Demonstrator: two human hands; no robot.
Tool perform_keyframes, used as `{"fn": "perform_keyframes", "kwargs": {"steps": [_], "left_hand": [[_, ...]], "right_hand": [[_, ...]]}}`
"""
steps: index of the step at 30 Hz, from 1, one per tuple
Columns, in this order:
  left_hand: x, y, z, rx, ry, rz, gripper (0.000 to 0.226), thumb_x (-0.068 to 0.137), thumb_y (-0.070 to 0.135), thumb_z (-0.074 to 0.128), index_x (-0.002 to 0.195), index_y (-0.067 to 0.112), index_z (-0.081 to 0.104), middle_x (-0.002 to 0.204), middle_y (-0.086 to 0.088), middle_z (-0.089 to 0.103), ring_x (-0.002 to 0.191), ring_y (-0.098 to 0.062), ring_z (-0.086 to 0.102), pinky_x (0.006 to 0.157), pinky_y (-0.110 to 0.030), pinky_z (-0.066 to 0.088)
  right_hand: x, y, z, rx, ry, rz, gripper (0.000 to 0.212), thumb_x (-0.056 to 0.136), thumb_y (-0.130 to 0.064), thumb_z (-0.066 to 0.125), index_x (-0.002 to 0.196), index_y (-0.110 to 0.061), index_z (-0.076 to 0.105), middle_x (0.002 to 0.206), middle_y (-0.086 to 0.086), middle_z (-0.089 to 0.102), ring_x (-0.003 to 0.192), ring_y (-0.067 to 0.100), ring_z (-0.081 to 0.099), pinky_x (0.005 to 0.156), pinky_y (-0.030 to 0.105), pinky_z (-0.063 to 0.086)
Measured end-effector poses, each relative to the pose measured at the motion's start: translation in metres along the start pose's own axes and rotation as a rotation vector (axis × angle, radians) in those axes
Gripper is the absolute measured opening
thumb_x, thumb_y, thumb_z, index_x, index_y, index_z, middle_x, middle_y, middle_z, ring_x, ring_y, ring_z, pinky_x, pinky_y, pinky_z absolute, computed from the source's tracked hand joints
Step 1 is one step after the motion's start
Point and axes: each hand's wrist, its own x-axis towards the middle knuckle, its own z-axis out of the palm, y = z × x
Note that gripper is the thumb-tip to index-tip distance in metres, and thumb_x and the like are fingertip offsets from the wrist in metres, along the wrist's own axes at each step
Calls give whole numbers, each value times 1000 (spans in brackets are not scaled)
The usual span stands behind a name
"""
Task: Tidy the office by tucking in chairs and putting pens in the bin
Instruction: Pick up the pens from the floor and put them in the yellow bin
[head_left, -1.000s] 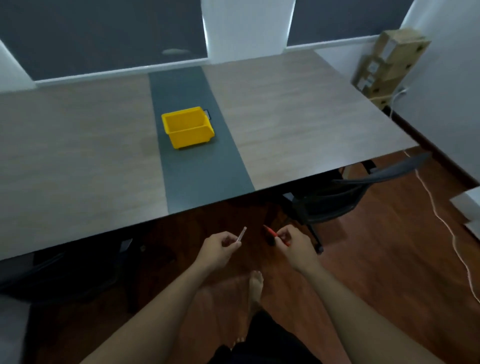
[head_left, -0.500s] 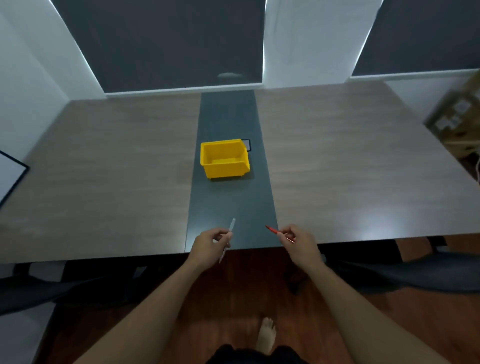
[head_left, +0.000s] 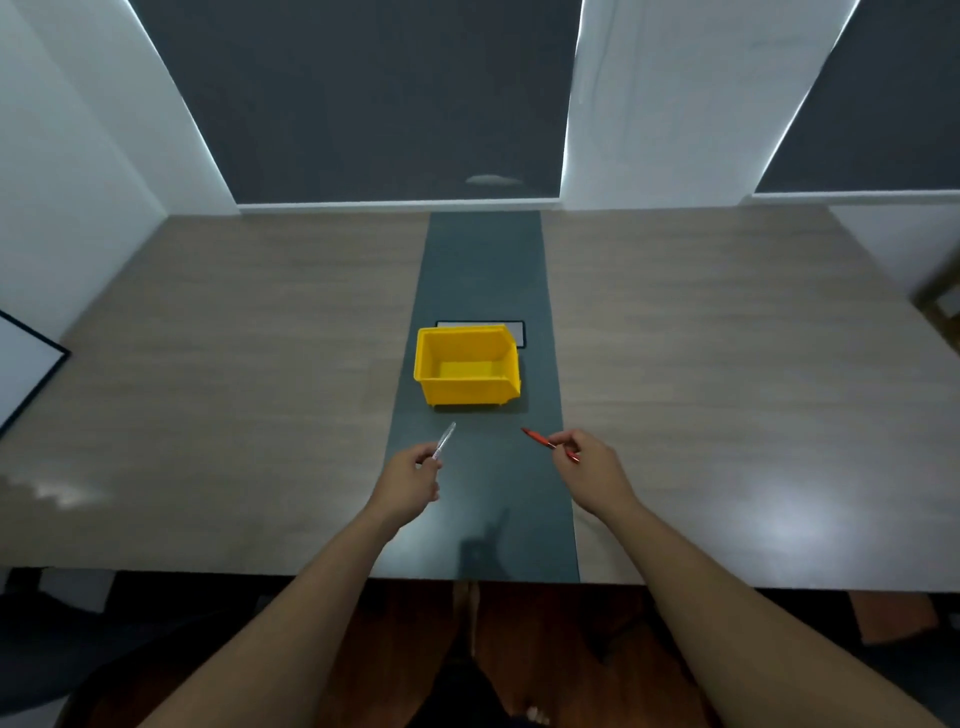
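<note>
Head view, looking down over a wide wooden table (head_left: 234, 364) with a dark grey strip (head_left: 483, 260) running down its middle. Yellow bin (head_left: 466, 370) stands on the strip, open top up, nothing visible inside. Behind it a flat white-faced, dark-edged item (head_left: 517, 331) lies on the strip, mostly hidden by the bin; cannot tell what it is. Left hand (head_left: 408, 480) is over the strip's left edge, fingers pinched around a clear pen (head_left: 445, 439); lower end of the pen is hidden in the grip, upper end angles toward the bin. Right hand (head_left: 592, 467) is at the strip's right edge, pinching a red pen (head_left: 545, 442) near its rear end, tip pointing up-left toward the bin. Both pens are near the bin's front wall, outside it. Framed white board (head_left: 21, 364) is cut off at the left edge. Under the table's near edge, dark shapes show against the wood floor (head_left: 545, 649), too dim to identify. Bare toes (head_left: 535, 716) are at the bottom edge, partly cut off.
</note>
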Motion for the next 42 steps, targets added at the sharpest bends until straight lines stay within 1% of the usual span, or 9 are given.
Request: {"fn": "perform_keyframes", "kwargs": {"steps": [2, 6, 11, 17, 21, 28, 32, 37, 42], "left_hand": [[27, 7, -8, 30, -4, 17, 23, 113, 12, 49, 123, 18, 68, 108, -18, 64, 81, -26, 57, 87, -46, 59], [89, 22, -26, 134, -41, 82, 32, 113, 16, 52, 140, 14, 69, 120, -19, 71, 91, -25, 63, 92, -53, 60], [175, 47, -37, 249, -75, 178, 32, 110, 18, 61, 139, 10, 71, 126, -14, 75, 105, -24, 67, 91, -40, 56], [258, 63, -32, 435, -166, 217, 27, 108, 18, 64, 132, 13, 76, 129, -8, 76, 117, -26, 71, 99, -42, 60], [296, 62, -26, 521, -225, 219, 21, 107, 13, 65, 123, 13, 79, 127, -7, 78, 116, -27, 71, 98, -37, 57], [331, 49, -24, 564, -309, 198, 23, 107, 13, 65, 125, 16, 79, 128, -5, 77, 116, -26, 70, 94, -33, 54], [339, 45, -27, 582, -369, 214, 27, 106, 15, 66, 131, 15, 77, 135, -5, 75, 125, -27, 69, 107, -39, 55], [339, 44, -32, 658, -423, 221, 41, 106, 26, 69, 146, 20, 68, 153, -3, 65, 140, -28, 60, 118, -42, 48], [332, 48, -35, 655, -426, 255, 37, 107, 28, 66, 143, 20, 70, 149, -2, 68, 135, -28, 62, 112, -40, 50]], "right_hand": [[24, -11, 6, -19, -26, -23, 21, 104, -19, 58, 117, -21, 74, 100, 3, 74, 84, 19, 69, 60, 21, 48], [71, -34, 16, -39, -34, -29, 18, 104, -19, 61, 118, -21, 73, 103, 2, 74, 85, 16, 68, 59, 15, 47], [132, -57, 28, -41, -9, 11, 9, 97, -12, 73, 106, -15, 73, 97, 1, 73, 81, 1, 64, 65, 6, 47], [192, -74, 49, -70, -20, 78, 12, 96, -15, 76, 108, -14, 76, 105, 8, 78, 98, 23, 74, 88, 38, 61], [223, -80, 70, -149, -47, 92, 16, 97, -21, 75, 112, -17, 78, 116, 5, 78, 107, 23, 73, 96, 42, 60], [250, -83, 100, -238, -95, 86, 17, 99, -21, 72, 114, -18, 78, 116, 4, 76, 109, 23, 69, 96, 39, 58], [255, -88, 114, -297, -104, 73, 18, 102, -28, 69, 117, -27, 77, 119, -1, 73, 115, 21, 62, 96, 39, 55], [257, -94, 120, -344, -83, 90, 23, 102, -35, 69, 125, -34, 75, 133, -2, 69, 128, 22, 56, 112, 46, 48], [250, -90, 111, -290, -61, 105, 29, 102, -34, 70, 130, -29, 73, 137, 4, 68, 132, 25, 56, 111, 43, 51]]}}
